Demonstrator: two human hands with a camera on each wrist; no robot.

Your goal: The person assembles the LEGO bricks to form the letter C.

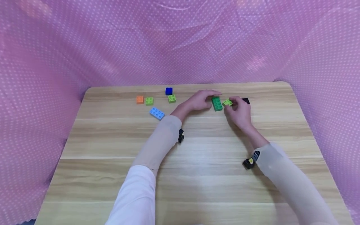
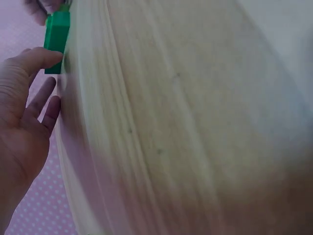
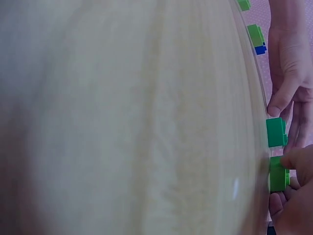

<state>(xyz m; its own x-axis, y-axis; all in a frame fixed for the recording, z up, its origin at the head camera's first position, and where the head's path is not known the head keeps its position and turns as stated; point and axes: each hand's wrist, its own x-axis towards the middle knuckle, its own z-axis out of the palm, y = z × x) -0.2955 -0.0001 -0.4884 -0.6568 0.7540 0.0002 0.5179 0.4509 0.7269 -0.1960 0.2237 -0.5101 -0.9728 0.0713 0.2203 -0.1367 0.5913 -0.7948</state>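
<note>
The left arm was stretched forward and to the right across the tabletop (image 1: pixel 197 175), its forearm covered by a beige sleeve (image 1: pixel 161 139). The left hand (image 1: pixel 198 100) was held to the left of the green brick (image 1: pixel 217 103), the index finger extended past the brick's far end and the thumb placed by its left side. The fingers of this hand were loosely spread and nothing was gripped; whether the green brick was touched could not be told.

The right arm was reached forward and to the left, its wrist camera (image 1: pixel 248 163) carried on the inner side. The right hand (image 1: pixel 242 113) was curved inward, and a lime brick (image 1: pixel 227 102) was pinched between its thumb and fingers, just beside the green brick's right side. A black block (image 1: pixel 246 100) was partly hidden behind that hand. Near the left forearm, a light blue brick (image 1: pixel 157 113) was seen.
</note>
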